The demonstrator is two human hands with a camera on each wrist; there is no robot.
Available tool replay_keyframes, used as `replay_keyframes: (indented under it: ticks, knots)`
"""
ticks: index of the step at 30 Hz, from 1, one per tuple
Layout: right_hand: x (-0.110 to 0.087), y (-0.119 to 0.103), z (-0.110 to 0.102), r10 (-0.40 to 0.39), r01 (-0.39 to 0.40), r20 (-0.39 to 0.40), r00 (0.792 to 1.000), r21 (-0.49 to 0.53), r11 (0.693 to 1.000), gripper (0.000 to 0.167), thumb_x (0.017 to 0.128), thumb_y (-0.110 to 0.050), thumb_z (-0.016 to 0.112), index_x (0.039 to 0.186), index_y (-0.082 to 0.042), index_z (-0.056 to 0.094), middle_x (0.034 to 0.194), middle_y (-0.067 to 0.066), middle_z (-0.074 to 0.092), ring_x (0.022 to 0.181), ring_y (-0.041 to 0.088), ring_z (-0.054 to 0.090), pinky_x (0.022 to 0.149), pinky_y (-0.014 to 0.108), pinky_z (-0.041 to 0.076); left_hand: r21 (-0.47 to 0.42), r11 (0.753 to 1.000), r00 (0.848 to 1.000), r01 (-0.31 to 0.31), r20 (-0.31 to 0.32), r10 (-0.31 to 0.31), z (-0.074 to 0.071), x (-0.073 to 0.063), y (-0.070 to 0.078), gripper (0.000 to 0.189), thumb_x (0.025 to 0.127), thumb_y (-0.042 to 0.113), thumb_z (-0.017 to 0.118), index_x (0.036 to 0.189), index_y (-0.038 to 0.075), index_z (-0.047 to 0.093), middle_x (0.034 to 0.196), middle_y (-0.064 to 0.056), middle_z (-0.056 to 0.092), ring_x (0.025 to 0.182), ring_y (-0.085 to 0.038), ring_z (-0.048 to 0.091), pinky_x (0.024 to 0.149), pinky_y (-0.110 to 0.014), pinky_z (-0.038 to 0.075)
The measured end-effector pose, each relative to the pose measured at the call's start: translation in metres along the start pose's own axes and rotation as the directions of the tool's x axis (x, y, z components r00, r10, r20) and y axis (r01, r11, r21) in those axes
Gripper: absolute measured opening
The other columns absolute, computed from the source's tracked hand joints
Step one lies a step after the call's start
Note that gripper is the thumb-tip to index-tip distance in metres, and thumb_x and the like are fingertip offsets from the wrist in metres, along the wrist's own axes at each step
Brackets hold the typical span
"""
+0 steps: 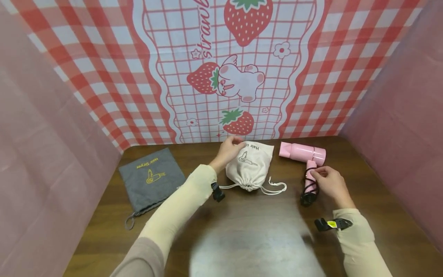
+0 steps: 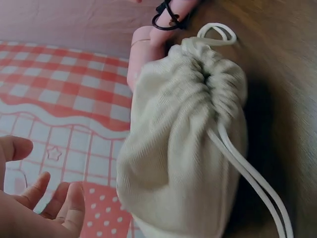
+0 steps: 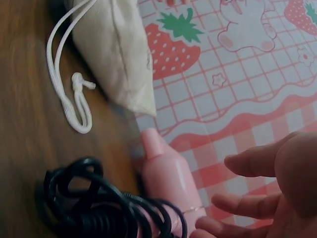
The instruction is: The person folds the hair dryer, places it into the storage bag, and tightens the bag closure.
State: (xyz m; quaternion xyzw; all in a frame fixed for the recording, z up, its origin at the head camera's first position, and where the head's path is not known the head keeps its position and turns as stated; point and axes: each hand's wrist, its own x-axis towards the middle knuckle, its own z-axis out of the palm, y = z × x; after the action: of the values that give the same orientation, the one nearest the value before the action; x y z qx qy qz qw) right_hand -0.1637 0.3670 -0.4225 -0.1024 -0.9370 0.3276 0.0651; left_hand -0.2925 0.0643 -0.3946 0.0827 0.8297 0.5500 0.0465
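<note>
Both hands work on the wooden table (image 1: 380, 184), and I take the cream drawstring bag (image 1: 250, 165) in the middle as the landmark; the left hand (image 1: 229, 151) rests at the far top corner of this bag, the fingers bent over the cloth there, though the left wrist view shows them rather loose and spread, so I judge it touches more than it grips; the right hand (image 1: 330, 184) is to the right of the bag, its fingers closed around the handle of the pink hair dryer (image 1: 303, 154), probably to keep the handle steady; the black cord (image 1: 309, 192) is coiled in loops around the lower handle, which keeps it tidy.

The bag lies flat with its gathered mouth turned toward the person; the mouth is pulled tight, and the white drawstring (image 1: 277, 187) trails from it to the right, ending in a knot; the bag looks filled and rounded.

The dryer lies just to the right of the bag, not touching it, its barrel parallel to the back edge.

Well to the left of the bag lies a grey pouch (image 1: 149, 181), flat.

On the bag I read "Hair D", the rest hidden by the hand, above a small drawing of a dryer; the grey pouch says "Hair Dryer" in yellow; the strawberry backdrop (image 1: 242, 69) behind the bag carries script beginning "strawb".
</note>
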Motion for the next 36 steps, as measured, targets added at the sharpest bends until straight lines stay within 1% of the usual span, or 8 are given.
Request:
replay_keyframes:
  ticks: [3,8,12,17,23,26,30,36]
  knots:
    - [0.002,0.003,0.0,0.009,-0.008,0.012,1.0,-0.041,0.999,0.047,0.098,-0.031,0.053,0.116,0.013,0.055,0.109,0.036,0.061,0.098,0.048,0.059,0.076,0.048,0.047,-0.011,1.0,0.999,-0.019,0.025,0.02,0.011,0.005,0.004,0.036,0.092,0.028,0.064,0.121,0.008,0.06,0.122,-0.01,0.063,0.111,-0.025,0.061,0.095,-0.035,0.049]
    - [0.007,0.01,0.002,0.072,-0.069,0.041,0.997,-0.075,0.995,0.062,0.097,-0.034,0.053,0.126,0.02,0.043,0.117,0.044,0.051,0.107,0.056,0.051,0.089,0.06,0.042,-0.032,0.993,0.992,-0.11,0.061,0.112,0.038,0.011,0.007,0.04,0.092,0.032,0.063,0.123,0.007,0.059,0.121,-0.009,0.064,0.111,-0.022,0.062,0.091,-0.03,0.05]
    - [0.01,0.014,0.007,0.117,-0.109,0.098,0.988,-0.084,0.99,0.071,0.096,-0.038,0.054,0.131,0.021,0.037,0.125,0.048,0.044,0.115,0.059,0.045,0.095,0.062,0.039,-0.037,0.992,0.991,-0.124,0.039,0.126,0.058,0.012,0.006,0.037,0.092,0.029,0.063,0.121,0.007,0.06,0.117,-0.009,0.065,0.109,-0.022,0.061,0.093,-0.031,0.049]
    - [0.012,0.018,0.012,0.162,-0.15,0.118,0.98,-0.099,0.984,0.074,0.094,-0.04,0.056,0.13,0.022,0.037,0.124,0.048,0.046,0.111,0.058,0.049,0.091,0.06,0.042,-0.012,0.988,0.988,-0.154,0.022,0.154,0.077,0.013,0.01,0.034,0.092,0.026,0.062,0.119,0.006,0.062,0.117,-0.01,0.065,0.109,-0.022,0.06,0.096,-0.031,0.047]
    - [0.021,0.019,0.015,0.216,-0.206,0.184,0.959,-0.07,0.976,0.084,0.092,-0.045,0.058,0.133,0.023,0.029,0.126,0.047,0.044,0.111,0.055,0.049,0.093,0.06,0.042,0.087,0.977,0.981,-0.194,0.026,0.192,0.095,0.017,0.02,0.031,0.09,0.026,0.063,0.115,0.008,0.064,0.116,-0.008,0.067,0.109,-0.02,0.061,0.095,-0.026,0.046]
    - [0.024,0.02,0.018,0.245,-0.236,0.193,0.95,-0.066,0.969,0.087,0.091,-0.04,0.061,0.136,0.022,0.022,0.127,0.048,0.042,0.111,0.054,0.048,0.094,0.059,0.042,0.194,0.954,0.973,-0.229,0.041,0.225,0.104,0.018,0.021,0.03,0.089,0.025,0.063,0.114,0.009,0.064,0.115,-0.007,0.066,0.108,-0.019,0.061,0.095,-0.027,0.046]
    - [0.025,0.023,0.019,0.267,-0.259,0.181,0.947,-0.064,0.964,0.084,0.088,-0.03,0.064,0.137,0.022,0.019,0.125,0.048,0.043,0.108,0.053,0.048,0.093,0.059,0.042,0.314,0.905,0.957,-0.288,0.071,0.281,0.119,0.016,0.018,0.029,0.089,0.024,0.064,0.115,0.01,0.064,0.113,-0.008,0.066,0.105,-0.019,0.062,0.092,-0.027,0.047]
    - [0.02,0.026,0.02,0.261,-0.256,0.199,0.945,-0.05,0.965,0.087,0.085,-0.028,0.067,0.139,0.02,0.018,0.127,0.047,0.042,0.11,0.053,0.048,0.095,0.059,0.041,0.402,0.854,0.943,-0.331,0.109,0.314,0.138,0.009,0.014,0.032,0.087,0.023,0.066,0.116,0.012,0.064,0.114,-0.007,0.067,0.107,-0.018,0.062,0.092,-0.025,0.047]
